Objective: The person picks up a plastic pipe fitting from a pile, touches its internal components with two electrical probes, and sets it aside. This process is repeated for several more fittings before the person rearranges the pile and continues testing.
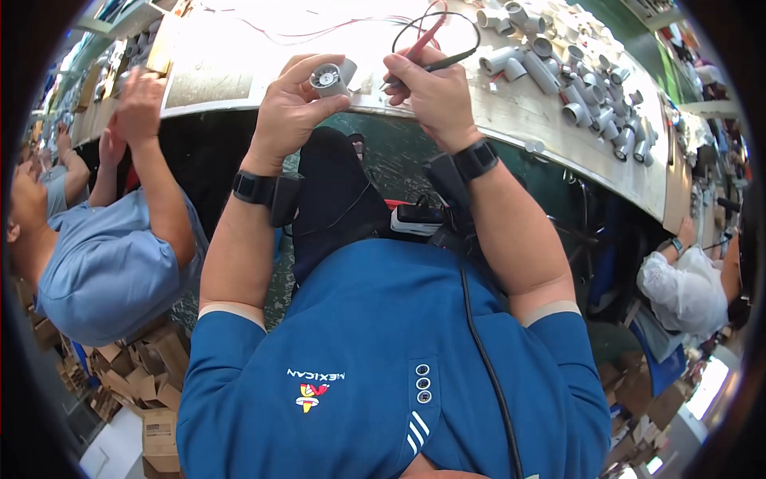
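Note:
My left hand point(287, 116) is closed around a short grey cylindrical part point(325, 77), held near the table's front edge. The part's round end faces up toward me and shows fine detail inside, too small to make out. In my right hand point(440, 97) are a red test probe point(428, 37) and a black test probe point(455, 59), gripped together. Their tips are hidden by my fingers or too small to see. A black lead loops above this hand. The two hands are apart, with the probes not touching the part.
On the right of the white worktable point(215, 84) lies a spread of several grey cylindrical parts point(542, 73). Thin red wires point(319, 33) cross the back. A person in light blue point(120, 255) works close on my left; another in white point(686, 291) sits farther right. Cardboard boxes point(159, 439) stand lower left.

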Demonstrator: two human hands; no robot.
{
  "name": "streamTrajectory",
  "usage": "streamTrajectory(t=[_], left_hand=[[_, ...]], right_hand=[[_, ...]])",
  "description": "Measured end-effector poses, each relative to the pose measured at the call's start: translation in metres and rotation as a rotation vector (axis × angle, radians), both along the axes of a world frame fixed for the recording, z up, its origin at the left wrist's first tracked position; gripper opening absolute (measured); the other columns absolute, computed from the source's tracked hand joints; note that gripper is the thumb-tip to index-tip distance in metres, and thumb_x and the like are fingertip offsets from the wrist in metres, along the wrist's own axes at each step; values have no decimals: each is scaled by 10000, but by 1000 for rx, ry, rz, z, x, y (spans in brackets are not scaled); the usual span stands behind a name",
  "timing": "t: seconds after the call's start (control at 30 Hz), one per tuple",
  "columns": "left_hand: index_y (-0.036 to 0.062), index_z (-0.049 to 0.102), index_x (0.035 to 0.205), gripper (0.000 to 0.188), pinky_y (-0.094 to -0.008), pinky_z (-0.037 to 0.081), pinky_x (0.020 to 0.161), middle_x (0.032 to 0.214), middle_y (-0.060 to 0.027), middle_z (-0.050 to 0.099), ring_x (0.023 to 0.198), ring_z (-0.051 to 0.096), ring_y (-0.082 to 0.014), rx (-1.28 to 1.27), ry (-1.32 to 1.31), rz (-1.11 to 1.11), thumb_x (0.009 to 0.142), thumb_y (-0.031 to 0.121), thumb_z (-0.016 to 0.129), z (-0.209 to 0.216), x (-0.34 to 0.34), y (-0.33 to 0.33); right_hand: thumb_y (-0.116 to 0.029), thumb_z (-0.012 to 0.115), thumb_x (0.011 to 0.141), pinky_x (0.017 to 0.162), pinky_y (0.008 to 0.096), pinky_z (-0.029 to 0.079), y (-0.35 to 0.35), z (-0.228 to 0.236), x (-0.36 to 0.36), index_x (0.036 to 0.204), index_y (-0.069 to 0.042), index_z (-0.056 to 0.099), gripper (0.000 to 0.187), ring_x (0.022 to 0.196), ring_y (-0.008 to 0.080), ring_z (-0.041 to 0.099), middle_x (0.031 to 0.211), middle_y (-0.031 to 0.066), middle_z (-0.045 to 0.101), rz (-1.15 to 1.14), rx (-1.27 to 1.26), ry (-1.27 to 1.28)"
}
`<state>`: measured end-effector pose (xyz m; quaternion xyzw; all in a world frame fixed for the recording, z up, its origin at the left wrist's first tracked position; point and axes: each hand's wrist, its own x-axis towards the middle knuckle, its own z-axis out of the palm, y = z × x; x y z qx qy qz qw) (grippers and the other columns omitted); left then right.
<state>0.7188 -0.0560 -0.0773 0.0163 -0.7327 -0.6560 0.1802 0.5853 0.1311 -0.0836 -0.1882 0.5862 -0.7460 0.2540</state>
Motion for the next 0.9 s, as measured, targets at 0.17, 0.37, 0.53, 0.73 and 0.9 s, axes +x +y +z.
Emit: streamTrajectory(t=[0.17, 0.37, 0.53, 0.73, 0.9], left_hand=[[3, 653, 1369, 524, -304, 617, 964, 1322, -46, 560, 1151, 675, -177, -4, 38, -15, 867, -91, 772, -4, 8, 1], [2, 657, 1363, 529, -308, 615, 965, 1322, -58, 564, 1154, 672, -180, -19, 60, 8, 855, -101, 764, -8, 9, 2], [-4, 659, 1357, 531, -309, 612, 966, 1328, -60, 560, 1164, 667, -182, 2, 55, 14, 847, -95, 773, -7, 9, 3], [8, 656, 1368, 534, -313, 600, 986, 1349, -62, 559, 1186, 652, -185, 8, 53, 6, 857, -91, 772, -9, 9, 2], [15, 646, 1385, 554, -311, 589, 998, 1348, -54, 566, 1191, 645, -176, 60, 66, 12, 856, -92, 773, -14, 4, 1]], right_hand=[[-203, 762, 990, 582, 245, 547, -25, -6, 12, 1050, 21, 727, 234, 680, 114, 687, 816, 67, 725, 4, 96, 117], [-210, 770, 979, 579, 238, 535, -33, -8, 12, 1037, 18, 735, 238, 662, 96, 672, 796, 49, 723, -27, 162, 171], [-239, 765, 983, 569, 248, 534, -37, -10, 12, 1037, 7, 738, 253, 635, 97, 676, 775, 45, 728, -41, 227, 254], [-268, 756, 984, 556, 267, 527, -41, -22, 8, 1005, -18, 739, 252, 606, 107, 683, 717, 43, 720, -90, 321, 523], [-259, 749, 985, 549, 277, 521, -45, -24, 5, 962, -28, 732, 233, 589, 120, 685, 686, 55, 711, -128, 331, 608]])
